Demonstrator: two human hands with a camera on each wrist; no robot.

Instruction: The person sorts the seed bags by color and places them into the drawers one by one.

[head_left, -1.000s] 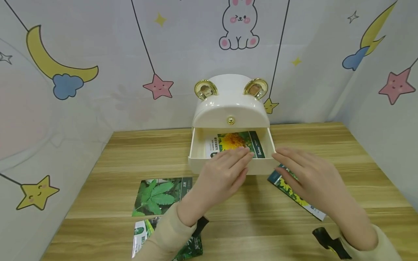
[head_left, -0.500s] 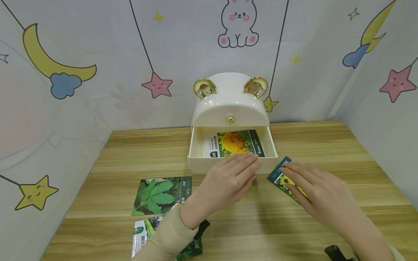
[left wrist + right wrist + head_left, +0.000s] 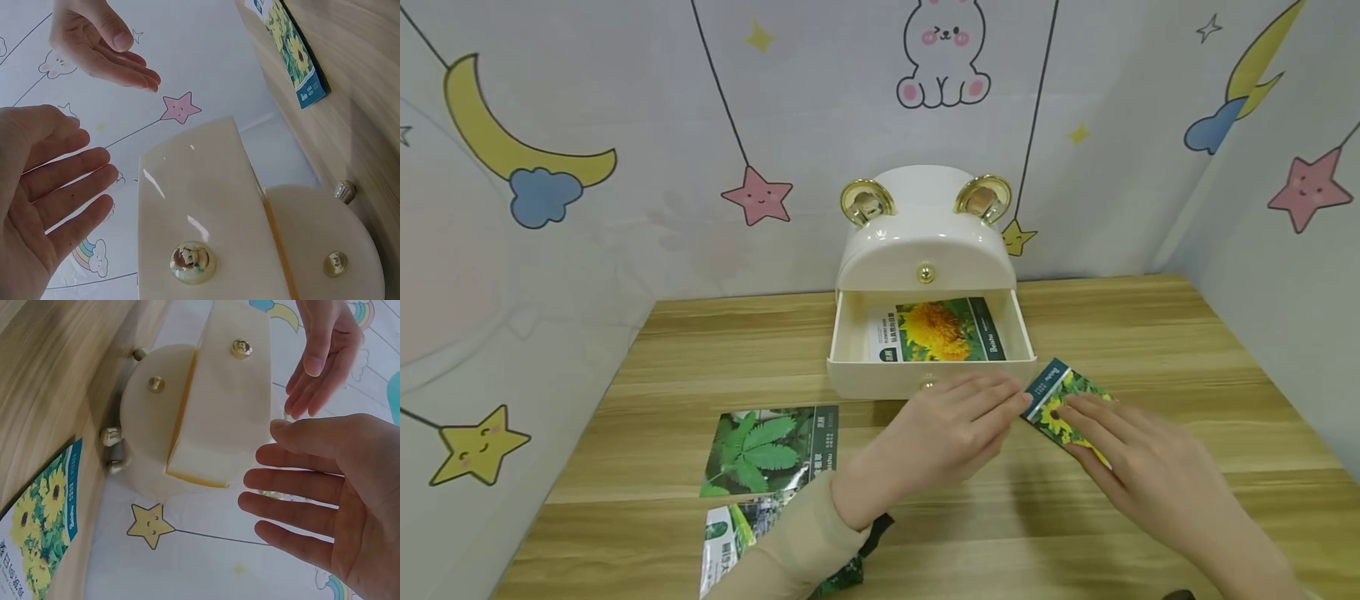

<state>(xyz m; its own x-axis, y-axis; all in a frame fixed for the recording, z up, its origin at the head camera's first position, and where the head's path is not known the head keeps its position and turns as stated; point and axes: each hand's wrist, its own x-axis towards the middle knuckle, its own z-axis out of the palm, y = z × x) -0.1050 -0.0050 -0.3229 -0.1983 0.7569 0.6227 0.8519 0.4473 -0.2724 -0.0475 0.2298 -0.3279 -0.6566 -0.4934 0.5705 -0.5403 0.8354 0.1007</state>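
Note:
A white storage box (image 3: 928,225) with gold-rimmed ears stands at the back, its drawer (image 3: 868,381) pulled out. Inside the drawer lies a seed packet (image 3: 936,333) with an orange-yellow flower. My left hand (image 3: 943,429), empty with fingers extended, is in front of the drawer and overlaps its front in the head view. To the right, my empty right hand (image 3: 1150,467) hovers over a seed packet (image 3: 1048,408) with yellow flowers on the table, hiding part of it. Both wrist views show the fingers loosely straight; the right wrist view shows this packet (image 3: 47,512) apart from the fingers.
On the left of the wooden table (image 3: 647,433) lie a seed packet with a green leaf (image 3: 756,450) and, nearer, another packet (image 3: 722,542) partly under the left sleeve (image 3: 797,533). A printed cloth (image 3: 820,100) hangs behind the table.
My right hand has drawn back from the drawer's right corner toward the yellow-flower packet, uncovering its top end. My left hand has moved right and down, off the packet in the drawer.

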